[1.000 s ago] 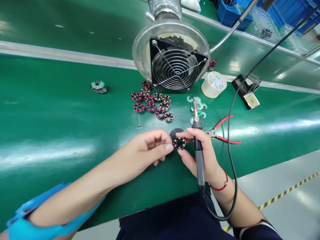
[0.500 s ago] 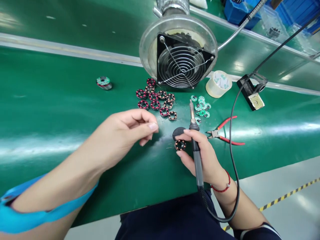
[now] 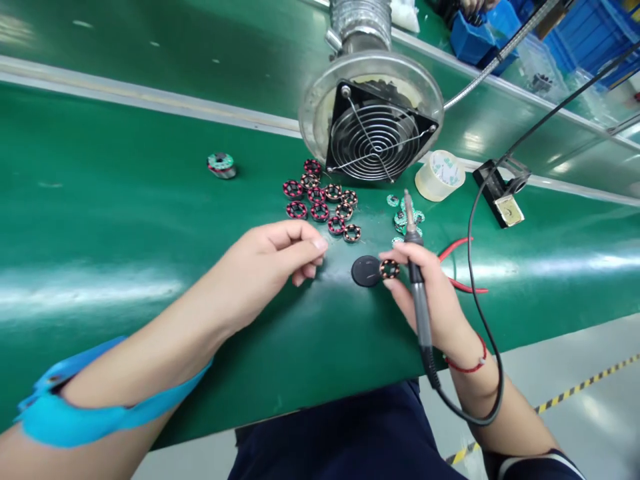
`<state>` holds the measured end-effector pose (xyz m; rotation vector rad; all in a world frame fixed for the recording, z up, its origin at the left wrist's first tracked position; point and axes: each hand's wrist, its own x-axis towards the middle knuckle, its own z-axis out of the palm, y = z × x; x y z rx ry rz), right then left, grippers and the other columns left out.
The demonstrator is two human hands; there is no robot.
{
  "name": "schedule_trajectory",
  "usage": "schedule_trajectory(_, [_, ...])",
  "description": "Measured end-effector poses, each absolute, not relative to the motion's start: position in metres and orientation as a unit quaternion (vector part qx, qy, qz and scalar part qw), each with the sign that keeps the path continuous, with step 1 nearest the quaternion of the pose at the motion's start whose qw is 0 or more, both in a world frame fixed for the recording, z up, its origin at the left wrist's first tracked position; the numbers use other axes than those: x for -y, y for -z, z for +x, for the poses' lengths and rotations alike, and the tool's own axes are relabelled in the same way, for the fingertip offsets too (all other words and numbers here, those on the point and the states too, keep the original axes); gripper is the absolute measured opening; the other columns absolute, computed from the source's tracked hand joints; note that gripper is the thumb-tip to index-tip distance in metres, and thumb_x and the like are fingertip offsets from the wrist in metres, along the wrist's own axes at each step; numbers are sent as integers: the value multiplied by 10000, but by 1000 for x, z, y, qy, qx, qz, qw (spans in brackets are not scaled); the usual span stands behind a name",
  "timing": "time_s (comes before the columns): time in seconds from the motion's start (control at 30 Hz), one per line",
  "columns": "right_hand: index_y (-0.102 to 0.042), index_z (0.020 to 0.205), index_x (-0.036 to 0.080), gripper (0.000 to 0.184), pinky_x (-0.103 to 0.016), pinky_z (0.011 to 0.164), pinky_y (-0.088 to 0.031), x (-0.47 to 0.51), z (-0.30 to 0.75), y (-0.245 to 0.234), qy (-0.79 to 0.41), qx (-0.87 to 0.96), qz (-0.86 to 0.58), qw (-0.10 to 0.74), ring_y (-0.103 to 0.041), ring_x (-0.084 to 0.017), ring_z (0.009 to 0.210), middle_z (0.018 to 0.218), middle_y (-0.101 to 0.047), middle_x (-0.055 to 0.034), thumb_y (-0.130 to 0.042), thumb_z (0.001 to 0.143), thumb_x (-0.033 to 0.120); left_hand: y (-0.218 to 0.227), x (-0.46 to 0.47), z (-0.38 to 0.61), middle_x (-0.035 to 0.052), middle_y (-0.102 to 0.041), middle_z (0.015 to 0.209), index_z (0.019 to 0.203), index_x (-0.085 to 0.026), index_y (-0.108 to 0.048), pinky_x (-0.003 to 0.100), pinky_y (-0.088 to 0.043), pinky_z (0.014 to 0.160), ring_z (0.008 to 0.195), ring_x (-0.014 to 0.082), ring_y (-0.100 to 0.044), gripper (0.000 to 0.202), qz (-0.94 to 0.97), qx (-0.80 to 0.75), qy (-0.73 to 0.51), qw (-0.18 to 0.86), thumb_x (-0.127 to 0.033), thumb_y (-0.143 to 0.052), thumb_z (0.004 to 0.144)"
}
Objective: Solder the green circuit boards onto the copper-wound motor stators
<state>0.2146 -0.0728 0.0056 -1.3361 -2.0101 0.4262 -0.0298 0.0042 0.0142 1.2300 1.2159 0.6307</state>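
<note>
My right hand (image 3: 434,293) pinches a small ring-shaped motor stator (image 3: 389,269) between thumb and index finger. A soldering iron (image 3: 421,310) is held in the same hand, its tip pointing up and away from me. Just left of the stator, a black round disc (image 3: 366,271) lies on the bench. My left hand (image 3: 285,257) is closed, thumb pressed to the fingers; whatever it may hold is too small to make out. Beyond it sits a group of stators (image 3: 319,195) with copper and red windings. Small green circuit boards (image 3: 401,219) lie partly hidden behind the iron.
A fan with a wire guard (image 3: 375,143) hangs over the back of the green bench (image 3: 100,220). Tape (image 3: 440,176), an iron stand (image 3: 500,193) and red-handled cutters (image 3: 467,288) are at the right. Taped stators (image 3: 221,165) stand at the left. The iron's cable (image 3: 475,287) loops past my right arm.
My right hand has moved right and slightly away with the stator and iron, uncovering the black disc and covering the cutters' jaws. The left hand stays closed; the head view has shifted a little.
</note>
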Motion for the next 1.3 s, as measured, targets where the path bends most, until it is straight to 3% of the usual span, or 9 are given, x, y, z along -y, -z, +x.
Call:
schedule_trajectory(0.27, [-603, 1409, 275, 352, -458, 918, -603, 56, 212, 15, -190, 811, -491, 255, -728, -272, 1018, 1189, -820, -76, -587, 1070, 181, -3, -13, -30, -12, -583, 640, 726, -235, -601, 305, -412, 599, 605, 162, -511, 314, 626, -543, -267, 492, -534, -588, 825])
schedule_trajectory(0.4, [-579, 1473, 249, 432, -517, 1004, -617, 58, 215, 17, -209, 807, -495, 246, -720, -303, 1148, 1310, -789, -125, -618, 1045, 205, 5, -9, -29, 6, -627, 729, 831, -222, -650, 327, -468, 628, 650, 187, -556, 305, 689, -500, -254, 460, -510, -564, 884])
schedule_trajectory(0.5, [-530, 1490, 281, 453, -527, 1073, -616, 57, 232, 7, -208, 783, -517, 278, -742, -303, 1269, 1388, -772, -122, -611, 1050, 213, 16, -2, -23, 103, -739, 1067, 1118, -172, -719, 417, -588, 846, 941, 271, -690, 360, 772, -418, -249, 410, -463, -609, 937])
schedule_trajectory(0.57, [-508, 1469, 308, 440, -507, 1073, -626, 54, 247, 2, -204, 761, -535, 304, -774, -274, 1247, 1357, -787, -96, -568, 1052, 177, 24, 3, -17, 178, -717, 1314, 1329, -131, -684, 503, -577, 1040, 1204, 344, -677, 466, 828, -361, -239, 355, -421, -646, 966])
schedule_trajectory(0.63, [-500, 1449, 316, 464, -486, 1041, -644, 48, 260, 0, -205, 753, -546, 304, -799, -254, 1180, 1311, -798, -80, -552, 1024, 136, 32, 7, -10, 208, -690, 1397, 1432, -104, -644, 534, -555, 1105, 1296, 370, -643, 498, 866, -328, -225, 303, -358, -639, 1004])
schedule_trajectory(0.77, [-545, 1426, 286, 512, -512, 1026, -646, 35, 268, 6, -173, 787, -543, 236, -772, -287, 1161, 1292, -788, -96, -584, 949, 102, 41, 8, -1, 170, -740, 1211, 1271, -114, -731, 496, -583, 1015, 1130, 336, -678, 312, 900, -300, -215, 233, -259, -523, 1089])
schedule_trajectory(0.93, [-581, 1444, 239, 474, -543, 1005, -628, 24, 261, 21, -124, 813, -541, 175, -726, -315, 1105, 1285, -779, -142, -567, 985, 120, 44, 9, 1, 142, -736, 1115, 1137, -128, -740, 444, -598, 960, 1050, 300, -682, 265, 901, -293, -249, 202, -273, -519, 1122])
schedule_trajectory(1.17, [-561, 1449, 246, 489, -508, 995, -628, 22, 264, 31, -131, 800, -542, 223, -741, -297, 1091, 1239, -807, -113, -581, 976, 125, 48, 17, 10, 116, -727, 1093, 1068, -167, -690, 467, -610, 1006, 1080, 303, -680, 131, 876, -335, -265, 222, -231, -577, 1077])
schedule_trajectory(1.3, [-517, 1453, 293, 465, -495, 999, -629, 37, 250, 13, -119, 787, -529, 294, -769, -286, 1099, 1238, -816, -84, -616, 1013, 178, 42, 14, 2, 143, -719, 1189, 1198, -155, -663, 498, -604, 1026, 1143, 326, -676, 198, 868, -330, -244, 280, -258, -583, 1048])
